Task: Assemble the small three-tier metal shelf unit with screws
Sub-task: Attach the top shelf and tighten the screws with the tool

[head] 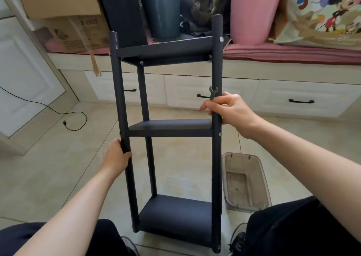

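The dark metal shelf unit (169, 127) stands upright on the tiled floor between my knees, with three tiers fixed between its posts. Silver screw heads show at the top and middle tiers. My left hand (116, 156) grips the front left post below the middle tier. My right hand (227, 107) grips the front right post just above the middle tier and also holds a small grey wrench (213, 93), whose open jaw sticks up beside the post.
A clear plastic tray (245, 181) sits on the floor right of the shelf unit. Behind stands a white drawer bench (181, 91) with a pink bucket (254, 11), a dark bin, cardboard boxes and a printed bag. A black cable (66, 122) lies on the floor at left.
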Demonstrator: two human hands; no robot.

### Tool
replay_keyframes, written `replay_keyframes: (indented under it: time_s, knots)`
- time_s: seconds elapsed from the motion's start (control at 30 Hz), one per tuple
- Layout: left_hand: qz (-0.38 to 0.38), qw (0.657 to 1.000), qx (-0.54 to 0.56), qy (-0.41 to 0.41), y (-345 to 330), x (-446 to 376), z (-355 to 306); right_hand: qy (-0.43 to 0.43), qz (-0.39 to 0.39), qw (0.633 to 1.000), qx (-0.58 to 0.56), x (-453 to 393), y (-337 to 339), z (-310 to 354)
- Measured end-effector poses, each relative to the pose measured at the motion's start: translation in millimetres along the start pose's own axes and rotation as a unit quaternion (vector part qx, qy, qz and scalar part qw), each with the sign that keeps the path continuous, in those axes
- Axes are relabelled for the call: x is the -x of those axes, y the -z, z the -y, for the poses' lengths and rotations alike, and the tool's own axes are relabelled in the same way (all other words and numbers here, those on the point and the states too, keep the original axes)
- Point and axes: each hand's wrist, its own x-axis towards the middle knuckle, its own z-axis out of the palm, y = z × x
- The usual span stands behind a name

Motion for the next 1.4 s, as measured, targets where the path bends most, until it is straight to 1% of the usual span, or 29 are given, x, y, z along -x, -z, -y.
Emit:
replay_keyframes:
  time_s: [0.17, 0.4, 0.5, 0.6, 0.67, 0.7, 0.73, 0.77, 0.83, 0.87, 0.93, 1.03, 1.07, 1.13, 1.27, 1.4]
  knots:
    - [-0.009, 0.999, 0.043, 0.002, -5, -1, 3, 0.050, 0.024, 0.997, -0.055, 6, -10, 24]
    - [-0.031, 0.997, 0.062, 0.017, -13, -10, 13, 0.063, 0.046, 0.995, -0.060, 12, -27, 41]
    - [-0.026, 0.998, 0.035, 0.036, -11, -15, 13, 0.066, 0.048, 0.995, -0.058, 13, -34, 46]
    - [0.001, 0.997, -0.014, 0.077, -6, -17, 4, 0.075, 0.063, 0.994, -0.047, 14, -44, 54]
    - [-0.008, 0.994, -0.039, 0.103, -4, -14, -9, 0.087, 0.083, 0.992, -0.038, 15, -52, 62]
    - [-0.026, 0.994, -0.028, 0.107, -3, -10, -17, 0.095, 0.092, 0.991, -0.031, 15, -56, 65]
    - [-0.046, 0.993, 0.010, 0.106, -2, -3, -26, 0.102, 0.099, 0.990, -0.022, 15, -61, 68]
    - [-0.061, 0.990, 0.070, 0.102, 0, 7, -35, 0.108, 0.104, 0.989, -0.012, 15, -66, 71]
    - [-0.067, 0.972, 0.207, 0.089, -1, 35, -50, 0.114, 0.103, 0.988, 0.013, 15, -75, 76]
    - [-0.061, 0.960, 0.262, 0.081, -4, 53, -54, 0.115, 0.097, 0.988, 0.027, 15, -80, 79]
    - [-0.048, 0.940, 0.334, 0.058, -13, 93, -59, 0.112, 0.084, 0.989, 0.050, 14, -88, 83]
    - [0.018, 0.913, 0.407, 0.020, -30, 139, -66, 0.112, 0.069, 0.989, 0.072, 16, -97, 90]
    - [0.038, 0.904, 0.425, 0.006, -34, 148, -68, 0.112, 0.067, 0.989, 0.076, 17, -99, 92]
    - [0.038, 0.901, 0.432, -0.021, -39, 156, -72, 0.109, 0.058, 0.989, 0.077, 19, -103, 95]
    - [0.011, 0.903, 0.428, -0.033, -50, 157, -74, 0.098, 0.010, 0.993, 0.066, 22, -114, 99]
    - [-0.041, 0.911, 0.409, -0.044, -55, 154, -72, 0.096, -0.016, 0.993, 0.061, 22, -119, 102]
